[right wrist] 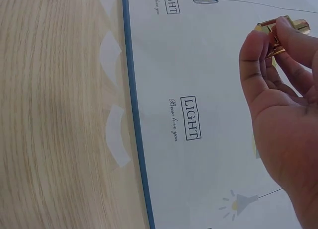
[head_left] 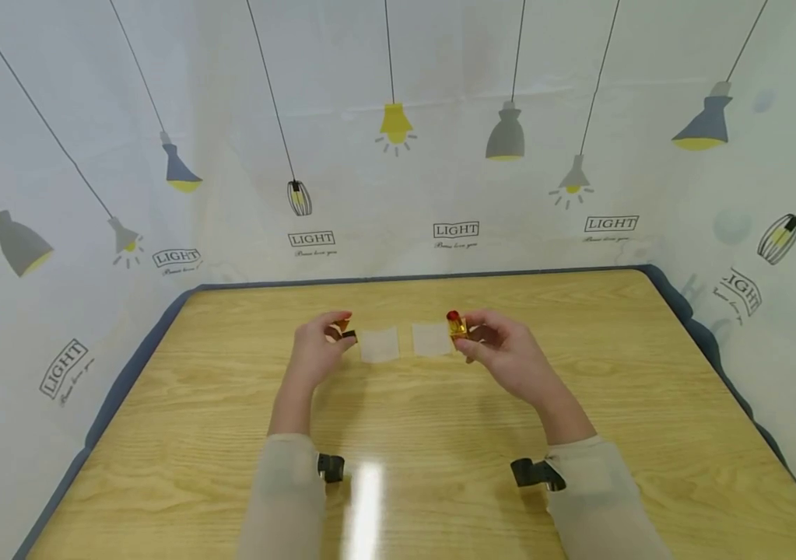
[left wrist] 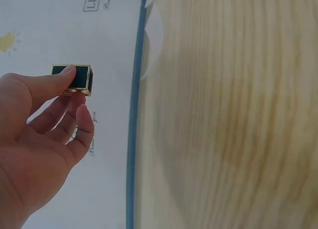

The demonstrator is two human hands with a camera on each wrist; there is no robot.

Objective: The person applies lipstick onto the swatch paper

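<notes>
My left hand [head_left: 317, 350] pinches a small box-shaped lipstick cap [left wrist: 80, 80], dark-faced with gold edges, between thumb and fingers. In the left wrist view the thumb lies across its dark face. The right hand [head_left: 507, 351] grips a gold lipstick base [right wrist: 276, 33] between thumb and fingers. A red lipstick tip [head_left: 452, 316] shows at its top in the head view. Cap and lipstick are held apart, on either side of two pale square sheets [head_left: 379, 345] on the table. Fingers partly hide both pieces.
The wooden table [head_left: 398, 420] has a dark blue edge [head_left: 369, 279] where it meets a white curtain printed with lamps [head_left: 394, 124]. A second pale sheet [head_left: 430, 340] lies beside the right hand. Black straps [head_left: 331, 467] sit on both wrists.
</notes>
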